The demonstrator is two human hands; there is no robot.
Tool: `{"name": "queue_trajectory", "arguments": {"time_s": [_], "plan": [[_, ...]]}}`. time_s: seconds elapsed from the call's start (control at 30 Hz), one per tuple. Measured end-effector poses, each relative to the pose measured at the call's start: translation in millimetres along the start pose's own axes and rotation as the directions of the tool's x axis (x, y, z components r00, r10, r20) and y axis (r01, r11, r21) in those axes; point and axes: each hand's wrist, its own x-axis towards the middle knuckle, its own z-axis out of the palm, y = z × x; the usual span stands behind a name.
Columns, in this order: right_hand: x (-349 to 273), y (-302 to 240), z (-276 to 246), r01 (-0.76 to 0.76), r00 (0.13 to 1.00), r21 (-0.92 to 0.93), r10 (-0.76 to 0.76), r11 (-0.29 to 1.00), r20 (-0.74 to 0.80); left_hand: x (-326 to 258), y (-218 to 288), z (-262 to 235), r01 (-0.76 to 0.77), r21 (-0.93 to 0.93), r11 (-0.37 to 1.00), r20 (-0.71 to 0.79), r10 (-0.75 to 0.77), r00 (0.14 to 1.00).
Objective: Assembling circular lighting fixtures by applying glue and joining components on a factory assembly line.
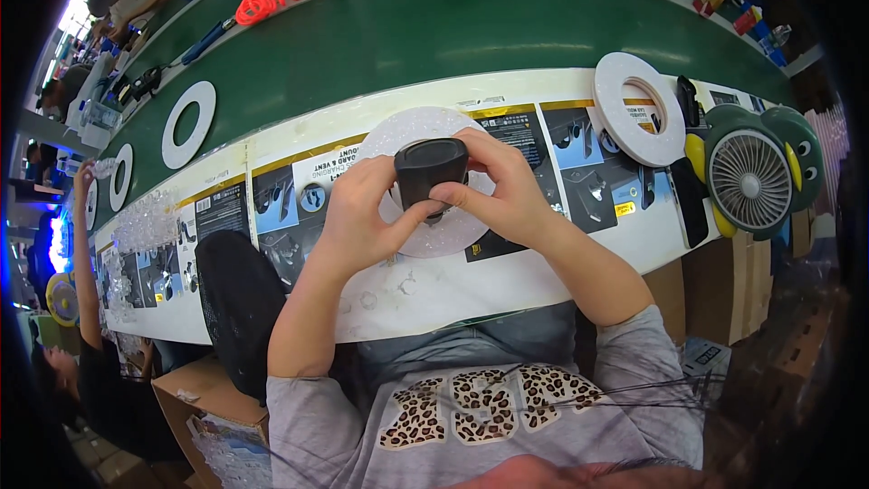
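Between my two hands is a black plastic part (pixel 429 168) with a rounded, oval top; its exact kind I cannot make out. My left hand (pixel 369 210) grips its left side, thumb pressed near the lower front. On the other side my right hand (pixel 503 188) is closed on it, fingers at the upper right and thumb across the front. Beneath the hands a white speckled ring (pixel 444 241) lies flat on the printed sheets (pixel 579 163) covering the bench. The underside of the black part is hidden by my thumbs.
More white rings (pixel 608 91) lie stacked at the right, beside a green fan (pixel 749 183) and a dark phone-like slab (pixel 688 204). Another ring (pixel 189 125) rests on the green bench (pixel 380 45). A black mesh-covered object (pixel 237 308) stands at the near edge; a co-worker's arm (pixel 86 254) reaches in at left.
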Motion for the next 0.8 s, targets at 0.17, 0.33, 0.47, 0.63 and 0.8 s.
{"name": "queue_trajectory", "arguments": {"time_s": [0.17,0.33,0.47,0.63,0.8], "plan": [[0.4,-0.8,1.1,-0.011,1.0,-0.001,0.011,1.0,-0.003,-1.2,1.0,-1.4,0.024,0.025,0.999,0.015,-0.024,1.0],[0.0,0.2,1.6,0.003,1.0,0.005,-0.003,1.0,-0.016,0.0,3.2,-0.2,0.024,0.016,1.0,0.006,-0.024,1.0],[0.1,-2.7,0.4,0.001,1.0,-0.013,-0.001,1.0,-0.02,-0.1,3.7,0.1,0.04,0.026,0.999,0.001,-0.04,0.999],[0.3,0.1,1.3,0.016,1.0,-0.006,-0.016,1.0,-0.021,1.7,8.0,-1.5,0.04,0.045,0.998,-0.001,-0.04,0.999],[0.7,-0.7,1.6,0.028,0.999,-0.008,-0.029,1.0,-0.029,2.0,8.6,-1.8,0.042,0.045,0.998,-0.001,-0.042,0.999]]}}
